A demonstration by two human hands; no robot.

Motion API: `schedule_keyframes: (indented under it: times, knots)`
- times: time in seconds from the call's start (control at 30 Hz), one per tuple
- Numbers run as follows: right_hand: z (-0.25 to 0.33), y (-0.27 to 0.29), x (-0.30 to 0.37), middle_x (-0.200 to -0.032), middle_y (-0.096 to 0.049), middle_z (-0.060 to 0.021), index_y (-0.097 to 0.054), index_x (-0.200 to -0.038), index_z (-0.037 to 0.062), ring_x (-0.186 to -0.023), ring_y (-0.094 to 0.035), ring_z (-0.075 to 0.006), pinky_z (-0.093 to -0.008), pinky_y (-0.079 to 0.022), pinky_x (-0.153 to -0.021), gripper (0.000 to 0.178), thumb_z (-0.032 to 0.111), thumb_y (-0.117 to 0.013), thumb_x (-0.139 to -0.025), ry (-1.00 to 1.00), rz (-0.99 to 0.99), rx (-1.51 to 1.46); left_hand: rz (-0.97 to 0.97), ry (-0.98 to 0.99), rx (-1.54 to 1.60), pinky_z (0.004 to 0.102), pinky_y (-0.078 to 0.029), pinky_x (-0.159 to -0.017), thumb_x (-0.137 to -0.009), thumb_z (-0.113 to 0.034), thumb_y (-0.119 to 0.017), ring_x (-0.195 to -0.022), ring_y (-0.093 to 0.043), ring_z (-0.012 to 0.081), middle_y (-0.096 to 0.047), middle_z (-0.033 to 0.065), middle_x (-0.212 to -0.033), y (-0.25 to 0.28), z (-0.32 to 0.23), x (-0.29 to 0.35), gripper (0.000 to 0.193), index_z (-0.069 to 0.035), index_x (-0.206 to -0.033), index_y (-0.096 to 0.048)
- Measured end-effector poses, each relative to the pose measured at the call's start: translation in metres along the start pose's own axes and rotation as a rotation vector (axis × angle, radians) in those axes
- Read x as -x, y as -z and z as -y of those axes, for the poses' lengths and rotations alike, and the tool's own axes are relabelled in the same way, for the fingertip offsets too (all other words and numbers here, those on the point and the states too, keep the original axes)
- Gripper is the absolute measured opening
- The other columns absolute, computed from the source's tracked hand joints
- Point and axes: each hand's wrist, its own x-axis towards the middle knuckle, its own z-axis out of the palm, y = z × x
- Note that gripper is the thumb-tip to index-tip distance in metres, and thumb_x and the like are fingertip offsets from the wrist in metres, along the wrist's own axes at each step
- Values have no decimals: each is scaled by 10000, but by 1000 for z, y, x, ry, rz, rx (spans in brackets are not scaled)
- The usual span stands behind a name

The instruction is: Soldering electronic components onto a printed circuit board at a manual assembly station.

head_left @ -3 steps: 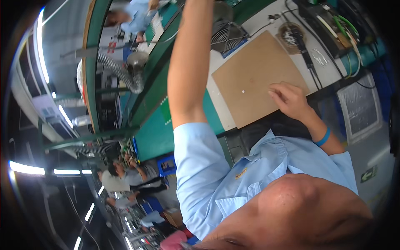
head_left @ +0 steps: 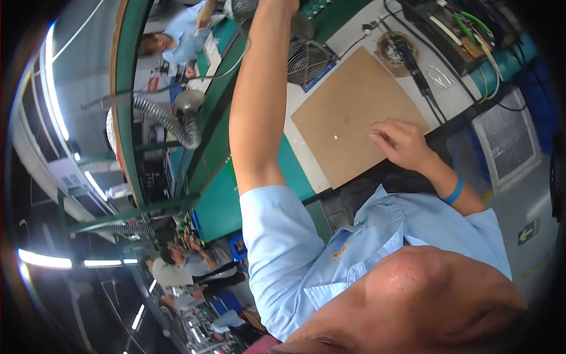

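Observation:
My left arm reaches far forward over the bench, and only a sliver of my left hand shows at the top edge; its fingers are cut off. My right hand, with a blue band on the wrist, rests at the near right part of a brown board. Its fingers are loosely bent, the thumb stands apart from them, and no object shows between them. A tiny white piece lies on the board, left of my right hand and not touching it.
Beyond the board stand a small round fan and a black-handled corded tool on a round dish. A loose wire coil and a black box with green cables sit rightward. A green mat lies left. Co-workers work farther off.
The view has swung slightly, so the board and bench appear a little farther left. Slightly more of my left hand shows at the top edge. My right hand keeps its pose by the board.

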Motion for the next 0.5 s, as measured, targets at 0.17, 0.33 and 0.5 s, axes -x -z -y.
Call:
schedule_keyframes:
  times: [0.17,0.33,0.5]
  knots:
    - [-1,7,14,-861,-728,-33,-734,-1035,66,-610,-611,-192,-298,-500,-572,130,52,-743,-906,-89,-10,113,-4,195,77,523,-450,-1100,-1049,-443,-563,-1255,-574,342,-617,208,-1325,-29,82,53,551,33,-1322,-619]
    - [-2,10,15,-875,-731,-36,-726,-1037,80,-634,-645,-223,-317,-517,-584,126,75,-737,-912,-88,-4,138,-19,287,-290,538,-502,-1093,-1074,-345,-560,-1222,-620,369,-652,209,-1280,-67,51,60,438,48,-1250,-636]
    - [-3,5,12,-851,-707,-51,-727,-1055,58,-611,-616,-223,-321,-499,-574,150,52,-746,-906,-24,-17,145,-61,326,-590,543,-480,-1115,-1029,-317,-625,-1228,-631,379,-650,224,-1326,-71,79,28,508,82,-1335,-555]
